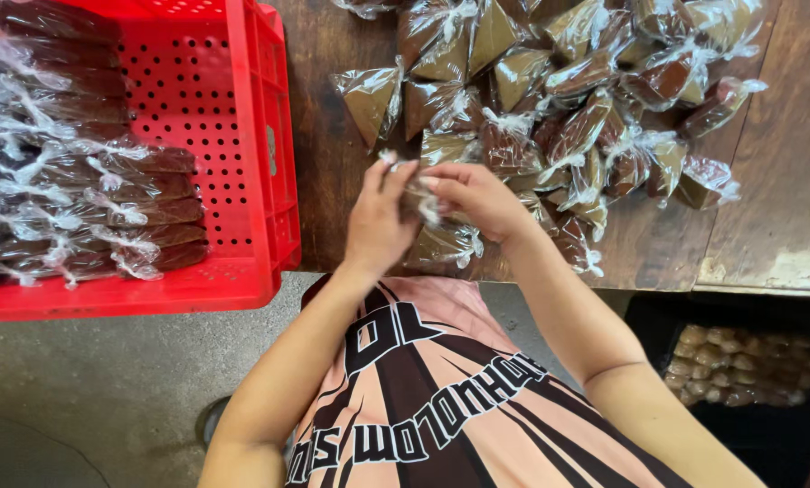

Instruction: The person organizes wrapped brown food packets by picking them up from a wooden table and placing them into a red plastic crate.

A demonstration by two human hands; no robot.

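Observation:
My left hand (380,219) and my right hand (477,197) meet over the near edge of a dark wooden table (328,163). Both grip one clear plastic bag with a brown wedge inside (420,201), fingers pinching its twisted top. Another filled bag (446,244) lies just under my hands. A heap of similar brown bagged wedges (559,99) covers the table beyond my right hand.
A red perforated plastic crate (233,136) stands at the left, with several tied bags of brown pieces (89,199) stacked in rows inside. A dark bin with pale brown lumps (739,366) sits on the floor at lower right. Grey concrete floor (107,389) lies below.

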